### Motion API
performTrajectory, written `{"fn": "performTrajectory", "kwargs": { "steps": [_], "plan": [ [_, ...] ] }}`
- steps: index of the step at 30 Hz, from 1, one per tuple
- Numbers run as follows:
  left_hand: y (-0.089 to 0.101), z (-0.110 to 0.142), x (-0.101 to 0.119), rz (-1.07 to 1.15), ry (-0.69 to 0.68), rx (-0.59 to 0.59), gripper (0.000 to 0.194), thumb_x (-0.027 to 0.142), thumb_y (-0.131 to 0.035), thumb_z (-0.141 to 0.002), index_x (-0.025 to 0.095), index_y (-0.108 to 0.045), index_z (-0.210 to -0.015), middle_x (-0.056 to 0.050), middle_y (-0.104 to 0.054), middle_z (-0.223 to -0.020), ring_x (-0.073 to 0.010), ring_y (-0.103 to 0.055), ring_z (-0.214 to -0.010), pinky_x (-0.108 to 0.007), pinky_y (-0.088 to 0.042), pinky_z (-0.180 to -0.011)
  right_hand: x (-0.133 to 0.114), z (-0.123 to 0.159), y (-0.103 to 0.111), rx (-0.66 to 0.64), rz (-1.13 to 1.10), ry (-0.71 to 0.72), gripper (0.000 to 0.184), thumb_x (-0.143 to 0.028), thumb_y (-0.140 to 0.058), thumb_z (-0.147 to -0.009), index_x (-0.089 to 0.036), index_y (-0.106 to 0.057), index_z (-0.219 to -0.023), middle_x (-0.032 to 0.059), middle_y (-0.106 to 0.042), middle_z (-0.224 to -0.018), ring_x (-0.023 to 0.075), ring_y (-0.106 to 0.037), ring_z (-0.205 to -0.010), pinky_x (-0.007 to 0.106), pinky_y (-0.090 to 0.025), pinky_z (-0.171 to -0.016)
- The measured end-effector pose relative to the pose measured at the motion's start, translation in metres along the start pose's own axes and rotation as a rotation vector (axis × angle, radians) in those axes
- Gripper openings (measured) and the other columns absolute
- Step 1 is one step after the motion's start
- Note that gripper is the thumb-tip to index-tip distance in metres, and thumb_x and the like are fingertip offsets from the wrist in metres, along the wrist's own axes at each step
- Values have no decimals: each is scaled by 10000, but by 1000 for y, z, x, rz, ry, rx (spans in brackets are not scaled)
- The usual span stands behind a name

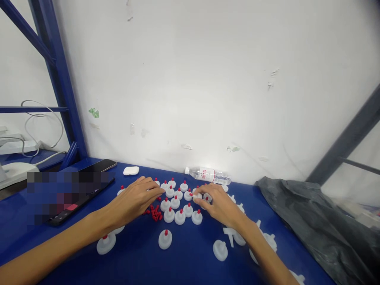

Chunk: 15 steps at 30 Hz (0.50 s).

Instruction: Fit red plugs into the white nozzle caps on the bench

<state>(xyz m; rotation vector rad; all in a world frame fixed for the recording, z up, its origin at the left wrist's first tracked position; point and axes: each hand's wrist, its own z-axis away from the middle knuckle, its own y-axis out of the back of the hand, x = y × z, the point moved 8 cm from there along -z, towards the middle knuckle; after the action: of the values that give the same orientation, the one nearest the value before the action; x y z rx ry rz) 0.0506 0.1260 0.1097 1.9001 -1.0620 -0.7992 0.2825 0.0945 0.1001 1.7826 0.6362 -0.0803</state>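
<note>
Many white plastic domed caps with narrow spouts, such as the white cap [179, 217], stand in a cluster on the blue tabletop [190, 257], most with a small red tip on the spout. My right hand [218, 202] is closed at the cluster's right side, thumb and index finger pinching a red-tipped white cap [197, 194] whose tip points left. On the left, my left hand [138, 198] has its fingers bent and pressed together over the cluster's edge; what they hold, if anything, is hidden. Beside it lies a pile of loose red tips [155, 213].
A clear water bottle [209, 175] lies against the wall. A white earphone case [131, 170] and a dark phone [102, 165] are at the back left, near a partly blurred device [83, 198]. White caps without red tips [220, 250] lie right; dark plastic sheeting [314, 221] covers the far right.
</note>
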Motion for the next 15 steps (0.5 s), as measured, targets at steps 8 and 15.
{"fn": "performTrajectory", "kwargs": {
  "steps": [8, 15],
  "plan": [
    [-2, 1, -2, 3, -14, 30, 241, 76, -555, -1050, 228, -678, -1190, -21, -753, -1010, -222, -632, -870, -356, -461, -807, 7, 0, -8, -7, 81, -1, 192, -404, -828, -939, -281, -754, -1068, 21, -753, -1040, 267, -663, -1144, 465, -447, -1112],
    [2, 0, -4, -1, -21, 73, 202, 112, -528, -1077, 214, -677, -1167, -32, -744, -1016, -216, -635, -872, -347, -459, -798, 26, 1, 27, 105, 241, -135, 228, -298, -505, -1121, -226, -722, -1124, 43, -749, -1090, 239, -682, -1097, 473, -488, -1061]
  ]
}}
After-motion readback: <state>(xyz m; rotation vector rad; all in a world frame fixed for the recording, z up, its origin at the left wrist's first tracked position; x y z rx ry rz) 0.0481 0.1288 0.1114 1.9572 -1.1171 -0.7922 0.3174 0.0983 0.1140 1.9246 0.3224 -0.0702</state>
